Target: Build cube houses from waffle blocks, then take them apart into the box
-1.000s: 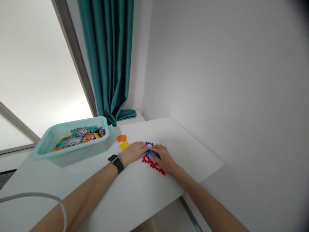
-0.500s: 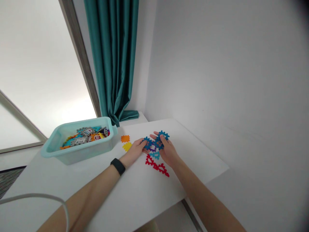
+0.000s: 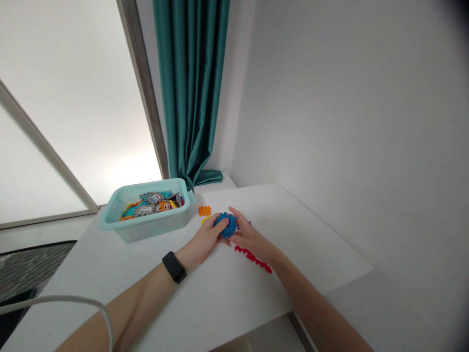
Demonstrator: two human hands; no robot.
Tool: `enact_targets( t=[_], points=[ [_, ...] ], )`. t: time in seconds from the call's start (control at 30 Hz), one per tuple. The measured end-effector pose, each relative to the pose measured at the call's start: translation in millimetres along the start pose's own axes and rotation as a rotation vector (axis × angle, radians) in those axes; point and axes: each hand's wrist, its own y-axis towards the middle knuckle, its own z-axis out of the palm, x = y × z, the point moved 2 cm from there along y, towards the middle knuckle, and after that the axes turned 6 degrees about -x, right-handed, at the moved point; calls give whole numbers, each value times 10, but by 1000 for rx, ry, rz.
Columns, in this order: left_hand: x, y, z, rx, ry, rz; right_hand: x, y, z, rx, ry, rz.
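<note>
Blue notched building tiles (image 3: 226, 225), bunched together so I cannot tell how many, are held between my hands just over the table. My left hand (image 3: 207, 239) grips them from the left, thumb pressed on the top face. From the right, my right hand (image 3: 254, 238) holds the edge between thumb and fingers, its index finger stretched along the far side. Below my right hand lies a strip of red notched pieces (image 3: 253, 258), partly covered. An orange tile (image 3: 204, 211) and a mostly hidden yellow piece (image 3: 205, 220) lie beyond my left hand.
A light teal bin (image 3: 146, 230) full of mixed coloured pieces stands at the left on the white table (image 3: 176, 313). A small white lattice piece (image 3: 264, 218) lies right of my hands. A green curtain (image 3: 190, 98) hangs behind; a pale cable (image 3: 73, 298) crosses the lower left.
The blue tiles, held apart one in each hand before, are now together. My right hand has come in toward the left. The view has shifted, and the white lattice piece now shows.
</note>
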Motion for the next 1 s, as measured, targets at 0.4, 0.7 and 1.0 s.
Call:
enact_targets(
  t=[0.4,0.7,1.0],
  points=[
    [-1493,-115,-1482,-355,1286,352,-293,0,-51,-322,-152,-34],
    [-1187,-99,-1309,-391,1436,599,-297,11,-32,-457,-217,-35],
    [16,226,-480,42,1377,604,-287,-104,-207,-512,-325,-75]
  ],
)
